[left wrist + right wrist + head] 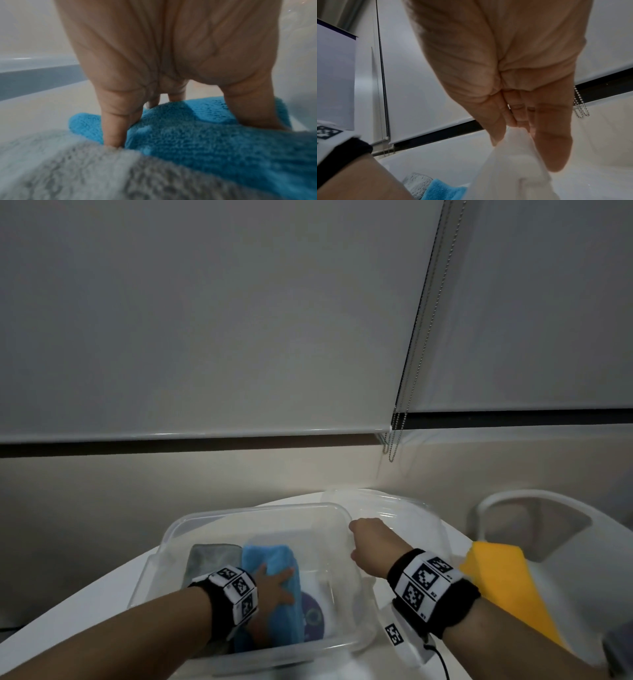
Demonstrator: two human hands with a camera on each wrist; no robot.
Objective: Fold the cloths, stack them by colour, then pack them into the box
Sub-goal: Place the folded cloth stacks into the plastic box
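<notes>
Packing is in hand. The blue cloths (274, 583) are pressed flat inside the box (212, 518), right of the grey cloths (212, 559), by the spread left hand (274, 587). The box's right rim is gripped by the right hand (373, 546). The yellow cloths (496, 573), lying right of the box, are judged next for packing.

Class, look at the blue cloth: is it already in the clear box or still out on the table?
In. The blue cloth lies inside the clear box, beside a grey cloth, with the left hand pressing flat on it.
</notes>
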